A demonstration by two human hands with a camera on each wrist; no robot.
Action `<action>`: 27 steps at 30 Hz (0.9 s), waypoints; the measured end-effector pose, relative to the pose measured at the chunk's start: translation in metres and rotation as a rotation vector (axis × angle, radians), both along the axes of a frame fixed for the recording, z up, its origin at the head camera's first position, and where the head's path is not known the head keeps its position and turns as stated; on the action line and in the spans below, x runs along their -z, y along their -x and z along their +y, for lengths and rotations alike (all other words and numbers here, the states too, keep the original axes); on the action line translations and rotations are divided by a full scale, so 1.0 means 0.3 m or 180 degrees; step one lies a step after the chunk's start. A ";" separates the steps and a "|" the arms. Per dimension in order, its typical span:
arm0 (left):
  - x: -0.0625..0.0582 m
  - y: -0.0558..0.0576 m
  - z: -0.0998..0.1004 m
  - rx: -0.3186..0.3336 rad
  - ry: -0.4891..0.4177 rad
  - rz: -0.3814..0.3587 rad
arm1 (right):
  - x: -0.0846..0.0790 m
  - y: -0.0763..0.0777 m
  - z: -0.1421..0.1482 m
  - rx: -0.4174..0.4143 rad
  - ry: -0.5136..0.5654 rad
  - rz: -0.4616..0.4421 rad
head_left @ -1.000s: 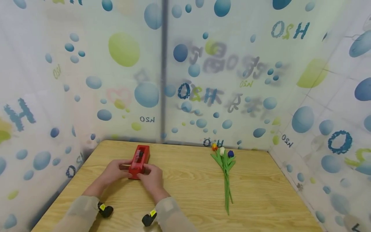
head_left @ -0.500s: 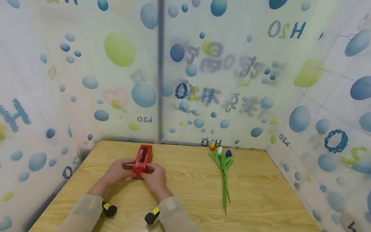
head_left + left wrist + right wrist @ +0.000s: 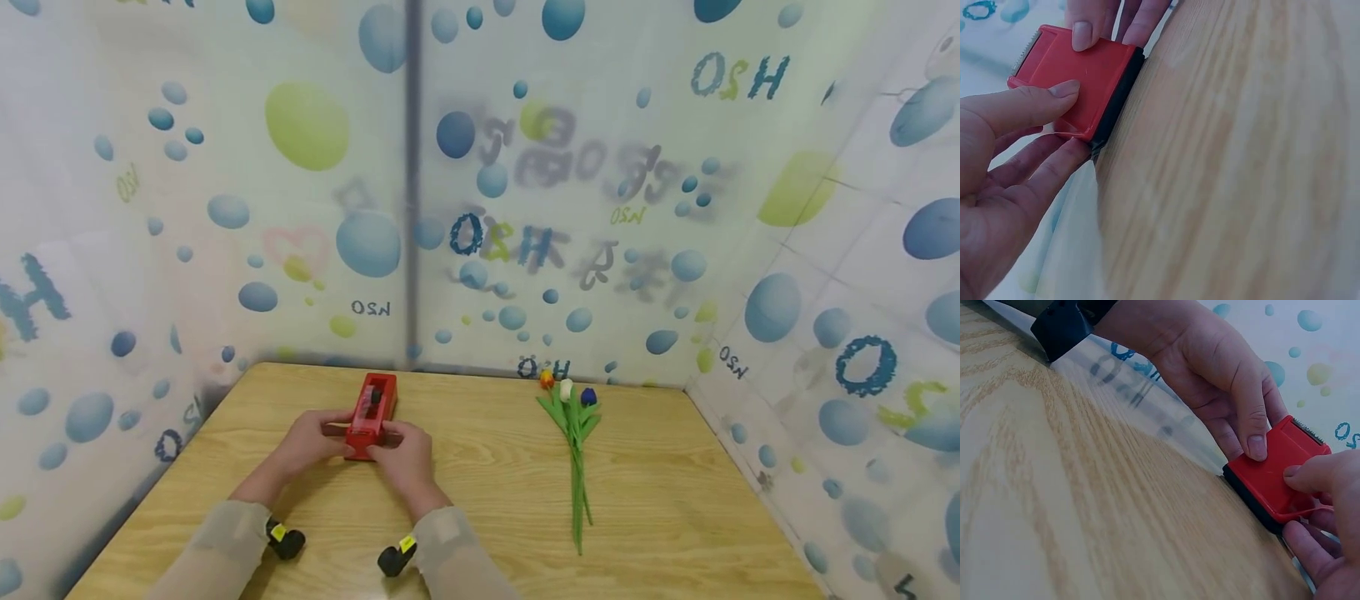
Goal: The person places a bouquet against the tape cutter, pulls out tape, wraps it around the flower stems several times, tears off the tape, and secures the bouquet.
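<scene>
A red tape dispenser (image 3: 372,407) with a black base stands at the far left part of the wooden table, its long side pointing away from me. My left hand (image 3: 312,437) grips its near end from the left, thumb on the red end face in the left wrist view. From the right, my right hand (image 3: 407,457) holds the same end, its thumb (image 3: 1310,475) also pressed on that face. A serrated cutting edge (image 3: 1307,430) shows along the top of the end. The dispenser's base is right at the tabletop in both wrist views.
Three artificial tulips (image 3: 577,442), orange, white and blue, lie on the right half of the table (image 3: 675,500), stems toward me. A patterned curtain (image 3: 480,208) hangs behind the table and along its sides. Black wrist cameras (image 3: 287,543) sit at both sleeves.
Both hands and the tape dispenser have shifted slightly to the right across the table, keeping the same hold. The head view has turned a little. The tulips lie as before.
</scene>
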State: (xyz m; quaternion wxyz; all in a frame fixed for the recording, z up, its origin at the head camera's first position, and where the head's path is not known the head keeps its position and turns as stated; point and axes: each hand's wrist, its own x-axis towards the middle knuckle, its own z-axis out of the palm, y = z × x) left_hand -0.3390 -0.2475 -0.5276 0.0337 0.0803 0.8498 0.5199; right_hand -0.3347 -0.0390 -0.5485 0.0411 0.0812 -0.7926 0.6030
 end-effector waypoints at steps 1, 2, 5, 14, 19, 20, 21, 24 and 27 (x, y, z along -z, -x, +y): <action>-0.001 0.001 0.003 0.0003 -0.0020 -0.0002 | 0.001 0.001 0.002 0.0009 -0.0007 -0.0004; -0.002 0.001 0.005 0.0005 -0.0044 -0.0004 | 0.001 0.002 0.005 0.0010 -0.0009 0.0007; -0.003 0.003 0.013 0.0061 -0.0071 0.0034 | -0.001 0.002 0.013 0.0024 -0.0014 0.0019; -0.002 0.010 0.033 0.0076 -0.0057 0.0085 | -0.003 0.006 0.031 0.0056 -0.0058 -0.0038; -0.001 0.015 0.046 0.0087 -0.0065 0.0117 | -0.005 0.006 0.043 0.0053 -0.0098 -0.0022; 0.000 0.016 0.049 0.0094 -0.0075 0.0129 | -0.007 0.006 0.046 0.0050 -0.0101 -0.0008; -0.001 0.018 0.051 0.0088 -0.0084 0.0131 | -0.009 0.006 0.048 0.0049 -0.0101 0.0003; -0.001 0.021 0.059 0.0092 -0.0081 0.0137 | -0.014 0.004 0.057 0.0046 -0.0097 -0.0005; -0.003 0.022 0.068 0.0088 -0.0071 0.0110 | -0.016 0.003 0.067 0.0055 -0.0088 -0.0032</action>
